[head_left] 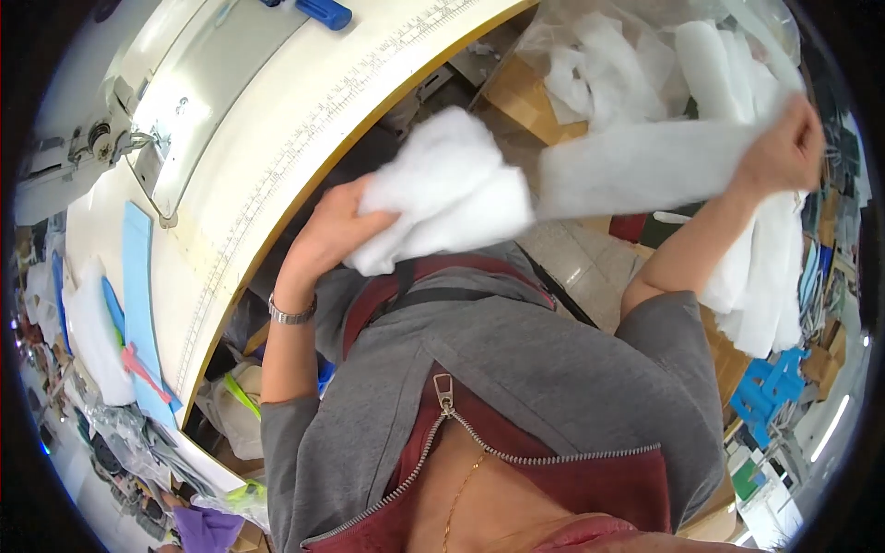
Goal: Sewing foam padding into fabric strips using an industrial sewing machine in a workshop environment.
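My left hand (339, 224) grips a folded bundle of white fluffy wadding (452, 189) above my lap, thumb on top and the other fingers underneath. Off to the right, my raised right hand (788, 147) is closed like a fist. From it a pale strip of wadding (641, 166), smeared by motion, stretches left toward the bundle. Whether the strip joins the bundle is unclear. Below the right hand hangs more white wadding (761, 276).
A sewing machine (115, 138) stands on the white table (235, 198), whose curved edge carries a printed ruler. Light blue fabric strips (138, 276) and a pink piece (146, 371) lie there. A cardboard box (530, 97) holds bagged wadding; a blue stool (767, 392) stands right.
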Tool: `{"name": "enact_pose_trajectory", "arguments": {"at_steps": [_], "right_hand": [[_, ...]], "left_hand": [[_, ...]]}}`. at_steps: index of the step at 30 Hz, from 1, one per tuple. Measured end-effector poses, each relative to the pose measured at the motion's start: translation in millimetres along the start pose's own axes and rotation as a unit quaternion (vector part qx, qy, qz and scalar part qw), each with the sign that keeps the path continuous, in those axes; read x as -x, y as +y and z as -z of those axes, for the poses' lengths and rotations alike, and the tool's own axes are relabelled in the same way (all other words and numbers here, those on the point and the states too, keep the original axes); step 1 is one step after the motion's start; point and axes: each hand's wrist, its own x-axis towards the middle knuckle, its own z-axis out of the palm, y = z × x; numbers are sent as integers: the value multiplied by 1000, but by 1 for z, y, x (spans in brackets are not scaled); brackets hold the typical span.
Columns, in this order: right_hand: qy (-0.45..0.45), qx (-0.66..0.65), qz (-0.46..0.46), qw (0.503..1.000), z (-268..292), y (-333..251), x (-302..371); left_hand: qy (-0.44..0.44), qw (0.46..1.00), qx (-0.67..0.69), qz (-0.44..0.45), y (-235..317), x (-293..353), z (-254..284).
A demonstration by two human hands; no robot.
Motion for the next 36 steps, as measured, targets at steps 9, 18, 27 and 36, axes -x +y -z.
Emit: {"name": "enact_pose_trajectory", "arguments": {"at_steps": [9, 18, 27, 36], "right_hand": [[-152, -46, -70, 985, 6, -24, 7], [-196, -12, -65, 978, -15, -57, 24], [-608, 291, -106, 731, -56, 71, 173], [-404, 155, 4, 902, -42, 28, 124]], "left_hand": [[86, 987, -118, -65, 4, 4, -7], [49, 996, -36, -71, 18, -12, -31], [19, 996, 71, -56, 15, -20, -41], [51, 954, 296, -10, 30, -47, -73]]}}
